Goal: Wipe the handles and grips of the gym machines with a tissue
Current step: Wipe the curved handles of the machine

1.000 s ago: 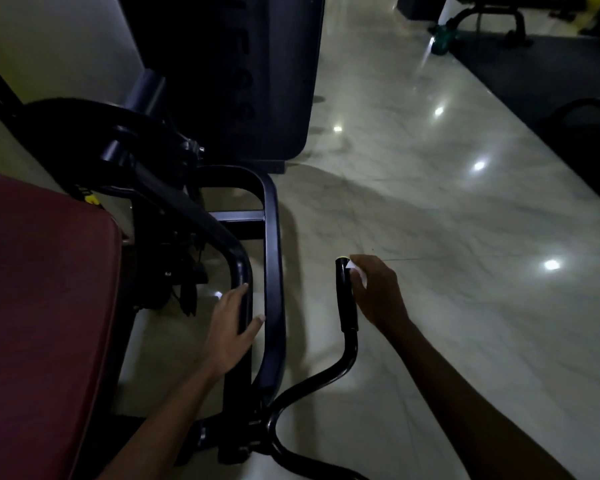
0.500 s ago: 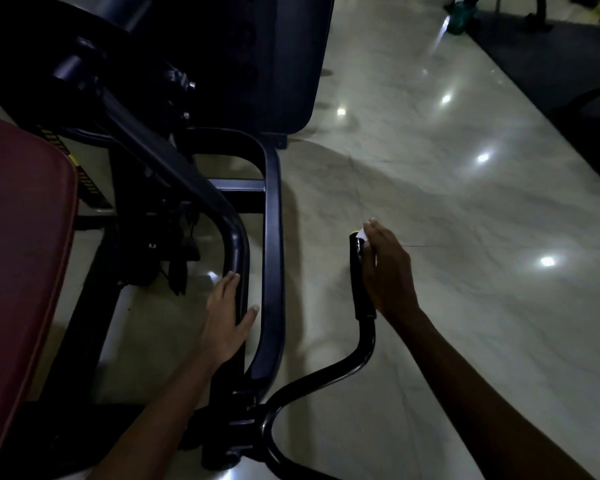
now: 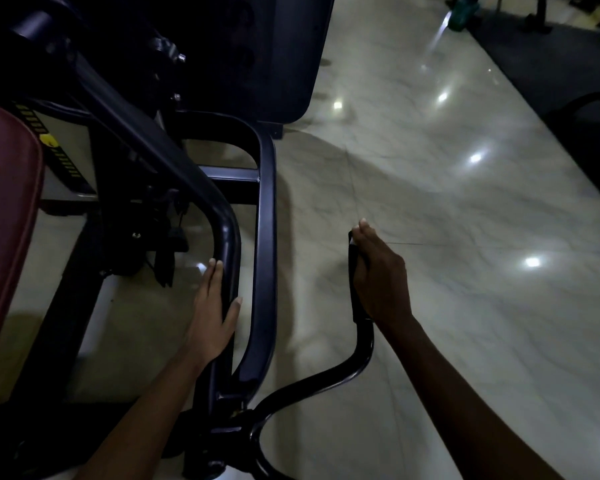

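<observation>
The grip (image 3: 354,271) stands upright on a curved bar (image 3: 312,382), and the right hand (image 3: 381,275) is wrapped round it – fingers curled over its top. A pale sliver at the grip's top, under those fingers, may be the tissue; it is too dim to tell. Left of the grip, the left hand (image 3: 212,317) rests with straight fingers on a black frame tube (image 3: 230,244). Further left a red seat pad (image 3: 7,220) is cut off. Right of the grip, glossy pale marble floor (image 3: 465,306) reflects ceiling lights – the room is dark
</observation>
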`<move>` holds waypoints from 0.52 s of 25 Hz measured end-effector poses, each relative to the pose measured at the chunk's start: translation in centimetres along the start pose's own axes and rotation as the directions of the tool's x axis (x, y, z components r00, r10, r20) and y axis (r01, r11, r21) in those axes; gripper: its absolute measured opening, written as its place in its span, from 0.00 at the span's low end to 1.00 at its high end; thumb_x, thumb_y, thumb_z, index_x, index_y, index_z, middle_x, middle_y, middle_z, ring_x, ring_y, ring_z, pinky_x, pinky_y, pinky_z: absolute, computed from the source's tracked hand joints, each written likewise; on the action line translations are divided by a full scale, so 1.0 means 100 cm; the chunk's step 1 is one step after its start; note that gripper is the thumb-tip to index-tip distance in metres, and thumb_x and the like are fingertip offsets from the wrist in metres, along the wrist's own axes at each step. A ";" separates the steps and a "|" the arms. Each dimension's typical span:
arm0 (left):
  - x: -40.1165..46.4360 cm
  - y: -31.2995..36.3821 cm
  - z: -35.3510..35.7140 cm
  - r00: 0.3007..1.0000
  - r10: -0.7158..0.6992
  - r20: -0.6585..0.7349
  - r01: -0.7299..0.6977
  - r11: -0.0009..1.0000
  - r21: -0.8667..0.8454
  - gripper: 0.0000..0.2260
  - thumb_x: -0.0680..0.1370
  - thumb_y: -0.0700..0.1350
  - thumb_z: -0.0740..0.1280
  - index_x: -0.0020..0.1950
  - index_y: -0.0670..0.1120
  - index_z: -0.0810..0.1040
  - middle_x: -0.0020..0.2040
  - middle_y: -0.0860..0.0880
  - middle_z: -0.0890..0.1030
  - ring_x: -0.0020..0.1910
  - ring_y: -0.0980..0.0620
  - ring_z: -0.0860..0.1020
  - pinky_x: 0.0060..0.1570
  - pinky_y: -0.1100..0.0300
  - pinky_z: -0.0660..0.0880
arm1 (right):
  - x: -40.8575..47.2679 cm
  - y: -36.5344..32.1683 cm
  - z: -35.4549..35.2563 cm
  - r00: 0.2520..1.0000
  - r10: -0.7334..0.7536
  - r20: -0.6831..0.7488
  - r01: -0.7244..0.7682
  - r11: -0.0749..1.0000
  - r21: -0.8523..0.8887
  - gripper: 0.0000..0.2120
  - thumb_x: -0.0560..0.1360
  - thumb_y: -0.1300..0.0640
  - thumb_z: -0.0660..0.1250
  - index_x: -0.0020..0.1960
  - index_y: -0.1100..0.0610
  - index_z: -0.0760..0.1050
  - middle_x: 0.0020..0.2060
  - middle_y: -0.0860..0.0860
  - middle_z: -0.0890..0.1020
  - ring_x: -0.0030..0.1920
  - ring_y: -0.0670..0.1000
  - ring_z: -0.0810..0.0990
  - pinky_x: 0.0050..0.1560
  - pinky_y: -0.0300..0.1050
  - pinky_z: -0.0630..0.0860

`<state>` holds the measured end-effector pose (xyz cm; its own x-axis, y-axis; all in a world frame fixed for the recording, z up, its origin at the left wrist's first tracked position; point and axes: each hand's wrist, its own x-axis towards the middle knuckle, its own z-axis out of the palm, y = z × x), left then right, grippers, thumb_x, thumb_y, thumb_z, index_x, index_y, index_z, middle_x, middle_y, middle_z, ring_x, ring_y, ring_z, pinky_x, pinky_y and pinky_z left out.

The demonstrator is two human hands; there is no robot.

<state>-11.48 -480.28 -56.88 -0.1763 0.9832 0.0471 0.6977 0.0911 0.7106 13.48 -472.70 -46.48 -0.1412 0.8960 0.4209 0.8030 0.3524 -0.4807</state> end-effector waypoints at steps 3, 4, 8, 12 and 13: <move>0.001 -0.003 0.002 1.000 0.012 -0.009 -0.012 1.000 -0.001 0.35 0.76 0.57 0.54 0.77 0.38 0.53 0.78 0.44 0.53 0.78 0.48 0.51 0.74 0.53 0.52 | -0.010 0.005 -0.008 0.999 -0.048 -0.009 0.048 0.999 0.018 0.18 0.72 0.68 0.61 0.61 0.65 0.77 0.62 0.59 0.77 0.62 0.55 0.77 0.60 0.44 0.73; 0.001 -0.003 0.002 1.000 0.019 -0.011 -0.019 1.000 0.005 0.35 0.76 0.57 0.53 0.77 0.38 0.53 0.78 0.43 0.53 0.78 0.48 0.50 0.74 0.53 0.52 | -0.010 0.006 -0.009 0.999 -0.028 -0.022 0.029 0.999 0.026 0.18 0.72 0.68 0.60 0.60 0.65 0.77 0.61 0.60 0.77 0.60 0.56 0.78 0.60 0.45 0.73; 0.001 -0.003 0.003 0.999 0.036 -0.012 -0.036 0.999 0.037 0.35 0.77 0.58 0.51 0.77 0.37 0.53 0.78 0.41 0.53 0.78 0.46 0.51 0.74 0.53 0.53 | 0.002 -0.002 -0.004 0.997 0.080 0.006 -0.080 0.997 0.003 0.20 0.71 0.70 0.59 0.60 0.66 0.77 0.61 0.61 0.77 0.61 0.59 0.77 0.63 0.45 0.69; 0.002 -0.004 0.004 0.999 0.042 -0.006 -0.042 0.998 0.048 0.35 0.77 0.58 0.50 0.77 0.36 0.53 0.78 0.40 0.53 0.78 0.44 0.51 0.74 0.51 0.53 | -0.016 0.000 -0.015 1.000 -0.008 0.030 0.007 1.000 0.029 0.19 0.71 0.68 0.59 0.60 0.66 0.77 0.62 0.59 0.77 0.64 0.54 0.74 0.64 0.38 0.69; 0.002 -0.005 0.005 0.999 0.042 -0.008 -0.042 0.998 0.052 0.35 0.77 0.58 0.50 0.77 0.37 0.53 0.78 0.40 0.52 0.78 0.44 0.50 0.74 0.50 0.53 | -0.017 0.000 -0.018 1.000 0.015 0.023 -0.016 0.998 0.064 0.18 0.72 0.69 0.59 0.60 0.66 0.77 0.61 0.60 0.77 0.63 0.55 0.75 0.64 0.35 0.68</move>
<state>-11.52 -480.07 -57.53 -0.1522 0.9849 0.0822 0.7398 0.0583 0.6703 14.78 -474.72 -45.88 -0.1424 0.9071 0.3960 0.7662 0.3543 -0.5361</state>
